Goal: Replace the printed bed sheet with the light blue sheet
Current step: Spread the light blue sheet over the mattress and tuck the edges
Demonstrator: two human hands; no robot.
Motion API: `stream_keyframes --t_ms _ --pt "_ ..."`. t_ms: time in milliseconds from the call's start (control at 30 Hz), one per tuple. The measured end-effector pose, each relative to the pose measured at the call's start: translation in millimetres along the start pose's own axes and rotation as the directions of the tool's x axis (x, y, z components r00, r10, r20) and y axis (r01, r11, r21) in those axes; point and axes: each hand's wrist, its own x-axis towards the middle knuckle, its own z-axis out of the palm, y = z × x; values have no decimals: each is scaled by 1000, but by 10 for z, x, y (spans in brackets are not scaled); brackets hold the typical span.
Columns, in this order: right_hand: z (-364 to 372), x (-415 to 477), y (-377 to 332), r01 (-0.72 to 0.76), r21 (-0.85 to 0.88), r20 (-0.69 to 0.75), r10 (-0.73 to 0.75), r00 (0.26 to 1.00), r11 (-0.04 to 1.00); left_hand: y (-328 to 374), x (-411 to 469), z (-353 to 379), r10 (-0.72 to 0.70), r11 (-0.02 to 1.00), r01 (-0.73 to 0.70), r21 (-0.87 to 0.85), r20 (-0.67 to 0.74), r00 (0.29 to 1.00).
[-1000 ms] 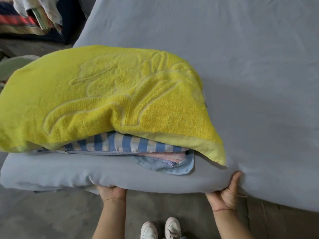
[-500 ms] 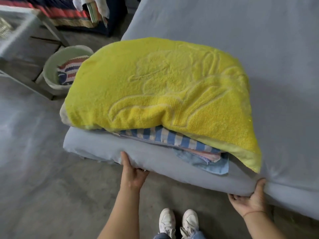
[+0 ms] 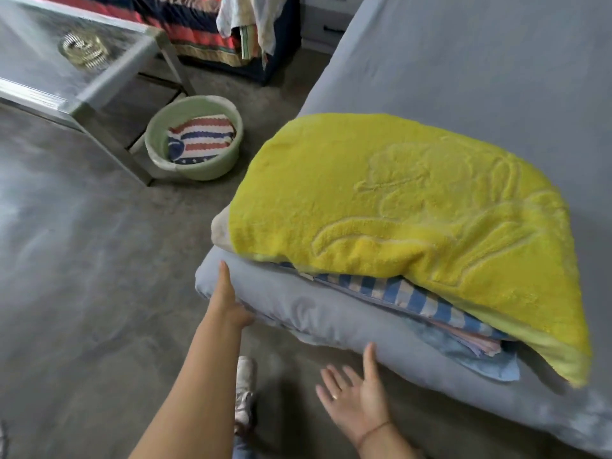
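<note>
The right hand (image 3: pixel 357 389) has let go of the bed edge it held half a second ago and moved left, closer to the left hand (image 3: pixel 228 303), which has slid toward the corner of the bed. The right hand is now released, palm up with the fingers spread, and only its thumb tip touches the lower edge of the light blue sheet (image 3: pixel 463 61). A thin bracelet (image 3: pixel 374 429) circles its wrist.

The left hand is at the bed corner, thumb straight up against the sheet. Its fingers reach under the corner and are hidden, so whether it grips cannot be told.

The light blue sheet covers the whole bed and wraps over the near corner. On it lies a stack of folded laundry: a yellow towel (image 3: pixel 397 200) on top, then a blue-and-white striped cloth (image 3: pixel 397 293), a pink cloth (image 3: pixel 477 342) and a pale blue cloth (image 3: pixel 490 362).

On the floor to the left stands a green basin (image 3: pixel 155 157) holding a striped rag (image 3: pixel 198 140), beside a metal-framed glass table (image 3: pixel 99 91). Patterned red and dark bedding (image 3: pixel 185 24) lies beyond. A white shoe (image 3: pixel 245 392) shows between the arms.
</note>
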Motion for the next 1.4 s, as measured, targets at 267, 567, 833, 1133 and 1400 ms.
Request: stream_keyframes --t_ms 267,567,833,1133,1400 --pt "1056 753 486 172 131 16 -175 984 976 651 740 -465 -89 992 111 -59 292 952" --pt "993 1072 538 366 334 -84 -360 929 869 758 1100 -579 -237 968 250 3 328 914" --pt "1248 907 429 496 468 9 -565 825 732 1022 794 -253 -58 998 55 24 589 806" --pt "1384 861 348 532 511 179 -689 703 675 1146 709 -86 78 996 -91 -17 680 729" --pt "969 1243 631 448 478 -35 -494 869 755 778 1311 -638 -57 993 102 -63 499 865"
